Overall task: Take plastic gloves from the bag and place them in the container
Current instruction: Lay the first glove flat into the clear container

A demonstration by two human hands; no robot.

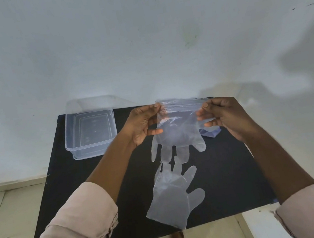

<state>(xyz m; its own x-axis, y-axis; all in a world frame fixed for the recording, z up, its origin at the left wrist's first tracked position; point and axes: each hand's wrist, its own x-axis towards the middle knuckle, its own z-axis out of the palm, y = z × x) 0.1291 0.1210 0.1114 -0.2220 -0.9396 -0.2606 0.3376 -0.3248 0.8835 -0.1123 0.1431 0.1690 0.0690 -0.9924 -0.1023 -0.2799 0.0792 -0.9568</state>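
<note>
From my head camera I look down at a flat black square surface (85,190) that stands against a pale wall (140,39).

My left hand (142,125) and my right hand (227,116) are both up in the air above the surface. Between them I hold a thin see-through plastic glove (176,134). Each grip is pinched together on one top corner of the glove's open cuff, thumb against finger. The glove hangs down with its fingers pointing toward me, and it does not lie flat on the surface.

A second see-through plastic glove (173,195) lies flat on the surface, closer to me. Its fingers point away from me, and its fingertips seem to be just under the fingertips of the hanging glove.

The clear plastic box-shaped container (91,132) sits at the far left corner of the surface, open at the top. I cannot tell if anything is inside it.

A crumpled bluish plastic bag (211,132) lies on the surface, just behind my right hand.

My light pink sleeves (80,228) are rolled up.
</note>
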